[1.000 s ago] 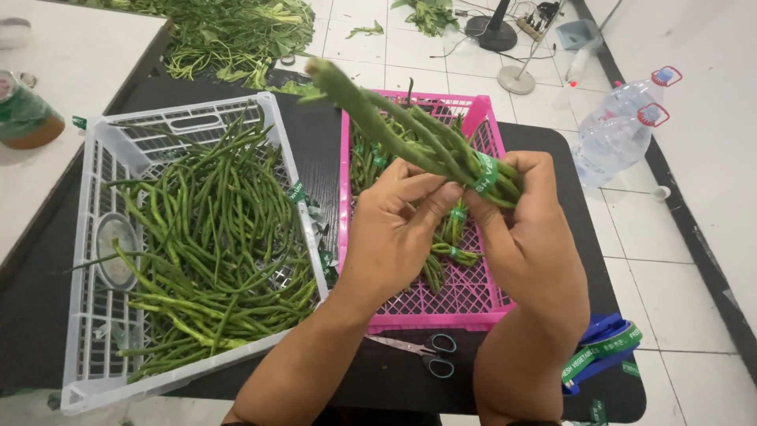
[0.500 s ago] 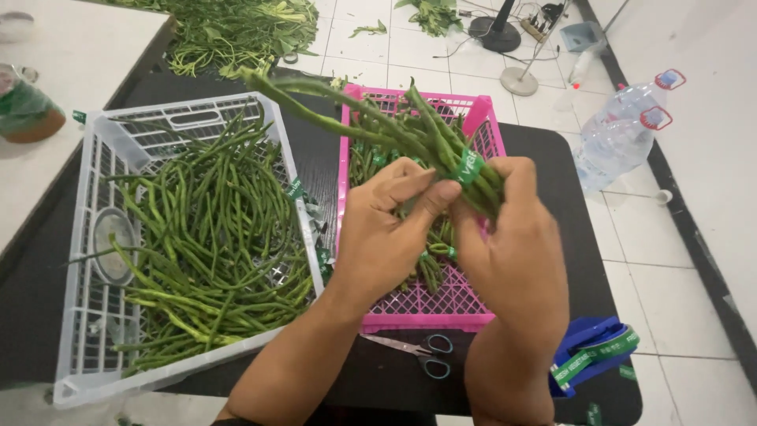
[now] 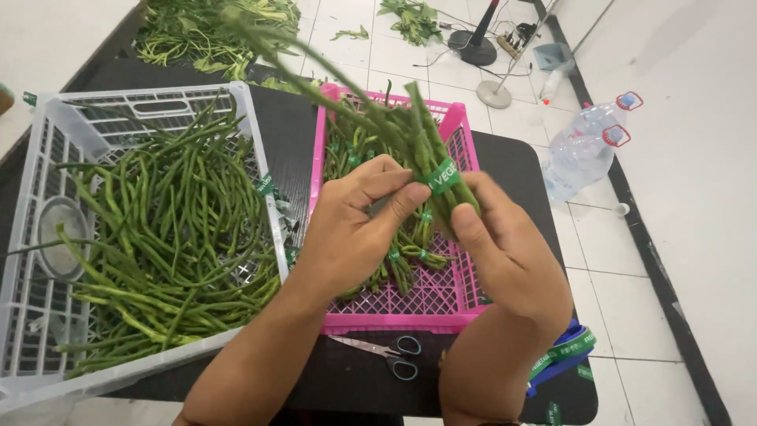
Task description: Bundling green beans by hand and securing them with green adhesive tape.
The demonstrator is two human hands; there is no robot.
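Observation:
A bundle of long green beans [image 3: 394, 126], bound near its cut ends by a green tape band [image 3: 444, 177], is held above the pink crate [image 3: 465, 134]. My left hand [image 3: 359, 229] pinches the bundle at the band with thumb and fingers. My right hand [image 3: 505, 252] grips the cut ends from the right, thumb pressed on the stems. The bean tips stretch away to the upper left, blurred. Tied bean bundles [image 3: 406, 256] lie inside the pink crate under my hands.
A white crate [image 3: 47, 150] at left is heaped with loose long beans [image 3: 173, 229]. Scissors [image 3: 382, 353] lie on the black table in front of the pink crate. Green tape rolls [image 3: 568, 351] sit at right. Plastic bottles [image 3: 583, 146] and loose greens [image 3: 205, 31] are on the floor.
Both hands have turned the bundle, swinging its tips further left and away. The grip stays at the green band.

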